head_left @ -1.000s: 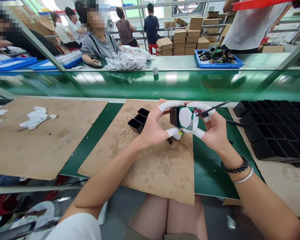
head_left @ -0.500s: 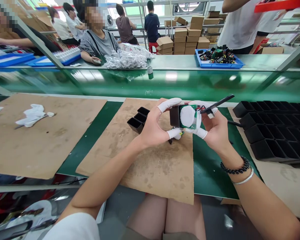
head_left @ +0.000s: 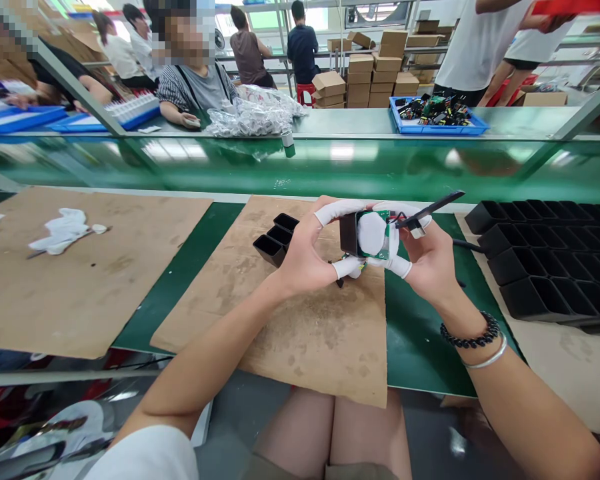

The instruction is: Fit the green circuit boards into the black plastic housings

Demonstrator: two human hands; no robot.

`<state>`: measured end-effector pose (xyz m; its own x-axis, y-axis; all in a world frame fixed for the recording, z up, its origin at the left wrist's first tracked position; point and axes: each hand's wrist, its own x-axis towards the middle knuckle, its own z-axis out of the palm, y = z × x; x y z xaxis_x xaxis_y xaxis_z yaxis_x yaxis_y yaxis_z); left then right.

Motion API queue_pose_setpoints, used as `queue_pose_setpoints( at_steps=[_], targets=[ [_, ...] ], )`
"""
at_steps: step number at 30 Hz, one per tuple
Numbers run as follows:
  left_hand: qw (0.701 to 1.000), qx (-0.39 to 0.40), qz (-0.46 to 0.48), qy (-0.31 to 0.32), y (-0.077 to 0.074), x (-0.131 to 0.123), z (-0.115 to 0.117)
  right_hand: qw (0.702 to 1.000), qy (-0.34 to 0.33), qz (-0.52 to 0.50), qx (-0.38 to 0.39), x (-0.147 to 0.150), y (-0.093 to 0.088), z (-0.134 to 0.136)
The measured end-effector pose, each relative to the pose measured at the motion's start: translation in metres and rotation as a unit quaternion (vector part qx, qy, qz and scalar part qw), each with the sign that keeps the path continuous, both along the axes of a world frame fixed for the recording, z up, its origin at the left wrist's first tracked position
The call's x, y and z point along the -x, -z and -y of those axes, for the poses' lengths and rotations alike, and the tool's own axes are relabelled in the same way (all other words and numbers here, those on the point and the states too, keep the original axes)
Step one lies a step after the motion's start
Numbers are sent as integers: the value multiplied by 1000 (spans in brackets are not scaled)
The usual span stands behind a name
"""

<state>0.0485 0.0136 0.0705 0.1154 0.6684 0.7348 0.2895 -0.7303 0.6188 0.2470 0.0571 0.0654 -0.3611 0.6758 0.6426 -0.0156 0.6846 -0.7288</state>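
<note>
The person's left hand [head_left: 305,257] has its grip closed on a black case [head_left: 349,235], fingers above and thumb below. The right hand [head_left: 434,261] has its grip closed around a green circuit board [head_left: 383,217] bearing a round white pad [head_left: 372,233], at the case's open end; how deep the board sits cannot be told. Both pieces are held above a cardboard sheet [head_left: 310,337] on the green counter [head_left: 420,347]. Three open boxes [head_left: 275,243] stand just beside the left hand.

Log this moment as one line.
left hand: holds black case; right hand: holds circuit board; board: at case's open end; beside left hand: more black cases
</note>
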Motion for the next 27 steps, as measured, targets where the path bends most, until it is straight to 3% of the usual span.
queue_pose_setpoints(
  at_steps=[9, 18, 27],
  targets=[
    [1000, -11, 3, 2, 2, 1, -2, 1000, -9, 23, -7, 0, -3, 1],
    [1000, 6, 23, 6, 4, 0, -2, 997, -2, 47, -65, -2, -15, 8],
    [1000, -7, 24, 5, 5, 0, -2, 992, 8, 50, -113, -4, -13, 7]
  ],
)
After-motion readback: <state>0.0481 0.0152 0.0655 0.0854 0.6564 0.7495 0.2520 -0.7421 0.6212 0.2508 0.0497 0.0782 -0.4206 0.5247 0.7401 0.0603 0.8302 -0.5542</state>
